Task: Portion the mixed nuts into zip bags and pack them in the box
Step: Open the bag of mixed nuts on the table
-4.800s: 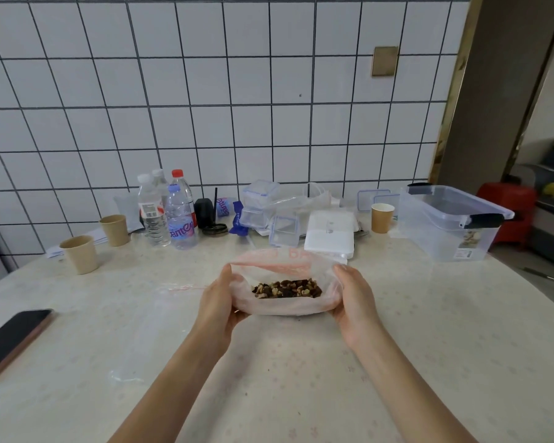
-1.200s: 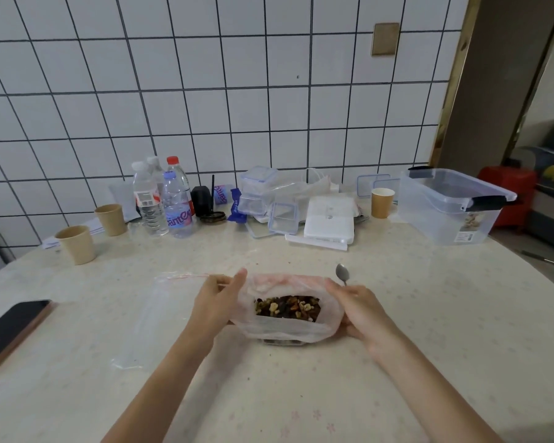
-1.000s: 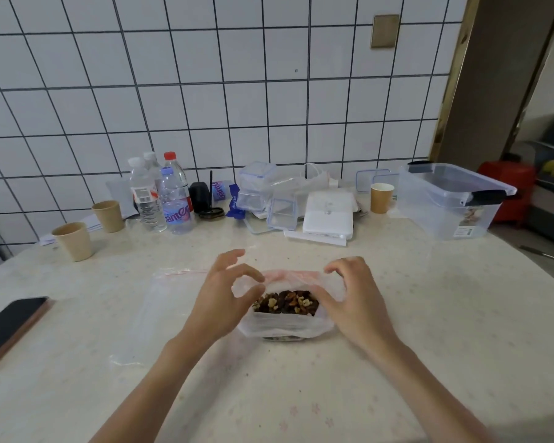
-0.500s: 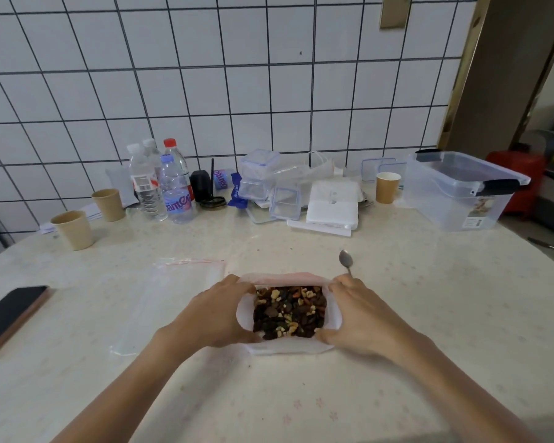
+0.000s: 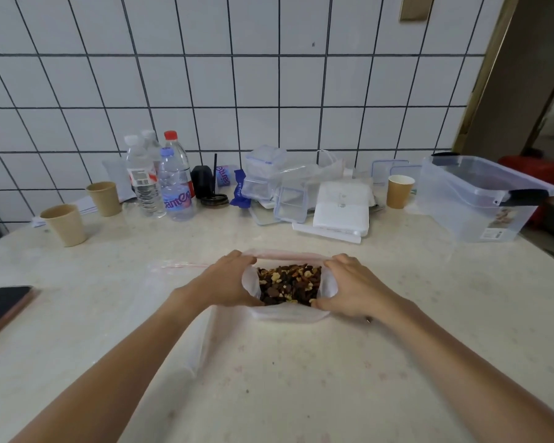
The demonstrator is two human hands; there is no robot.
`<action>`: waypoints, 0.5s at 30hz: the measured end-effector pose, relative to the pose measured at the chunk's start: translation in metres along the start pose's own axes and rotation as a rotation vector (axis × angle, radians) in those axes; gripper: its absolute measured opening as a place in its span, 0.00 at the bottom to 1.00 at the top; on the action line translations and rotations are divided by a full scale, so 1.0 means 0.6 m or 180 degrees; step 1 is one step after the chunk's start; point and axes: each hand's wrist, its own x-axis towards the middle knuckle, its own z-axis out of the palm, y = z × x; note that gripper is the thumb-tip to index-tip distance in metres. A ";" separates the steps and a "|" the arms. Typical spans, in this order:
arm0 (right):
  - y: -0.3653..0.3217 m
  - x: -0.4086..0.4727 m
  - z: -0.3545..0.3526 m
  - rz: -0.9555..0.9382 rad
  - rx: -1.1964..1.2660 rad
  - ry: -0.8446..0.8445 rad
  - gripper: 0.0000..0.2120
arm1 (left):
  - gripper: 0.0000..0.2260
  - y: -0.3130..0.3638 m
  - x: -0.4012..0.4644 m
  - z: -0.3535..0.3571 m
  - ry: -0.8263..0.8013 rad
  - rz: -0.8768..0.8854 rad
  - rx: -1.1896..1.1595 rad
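Phone (image 5: 4, 303): lies flat at the left edge of the frame, well apart from the work, likely set aside to stay clean.
Empty zip bag (image 5: 176, 302): flat on the desk (image 5: 301, 385) just left of centre, partly under the left forearm, near at hand for the next portion, I judge.
Left hand (image 5: 219, 284): curled round the left side of the open nut bag, gripping its wall.
Nut bag (image 5: 288, 310): centre of the frame, standing on the desk with its mouth spread wide; the mixed nuts (image 5: 289, 284) show inside.
Right hand (image 5: 354, 287): grips the bag's right side in the same way; together the hands seem to hold the mouth open and steady.
Clutter: paper cups (image 5: 65, 224), water bottles (image 5: 160, 183) and small clear containers (image 5: 264, 175) line the back edge, middle of the frame.
Box (image 5: 480, 199): clear, open, at the right edge, well apart; no bags visible in it.
Surface and room: pale speckled desk; white tiled wall (image 5: 205, 75) with dark grout; a doorway at upper right.
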 end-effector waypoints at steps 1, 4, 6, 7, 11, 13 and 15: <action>0.003 0.015 0.000 0.0020 0.0009 0.0023 0.32 | 0.46 -0.004 0.014 -0.004 0.0008 -0.0005 0.0015; 0.012 0.058 0.006 0.0126 0.0122 0.0103 0.41 | 0.44 -0.015 0.052 -0.014 0.0043 -0.0017 0.0040; 0.016 0.079 0.013 0.0171 0.0226 0.0139 0.38 | 0.41 -0.021 0.068 -0.018 0.0044 -0.0012 0.0047; 0.017 0.087 0.017 0.0175 0.0254 0.0155 0.36 | 0.41 -0.023 0.074 -0.019 0.0042 -0.0022 0.0037; 0.021 0.096 0.021 0.0173 0.0478 0.0196 0.36 | 0.38 -0.023 0.068 -0.017 0.0152 -0.0120 -0.0127; 0.024 0.088 0.019 0.0161 0.0819 0.0260 0.35 | 0.35 -0.020 0.049 -0.012 0.0322 -0.0058 -0.0417; 0.023 0.072 0.017 0.0061 0.1057 0.0581 0.29 | 0.29 -0.019 0.020 -0.011 0.0671 -0.0007 -0.0922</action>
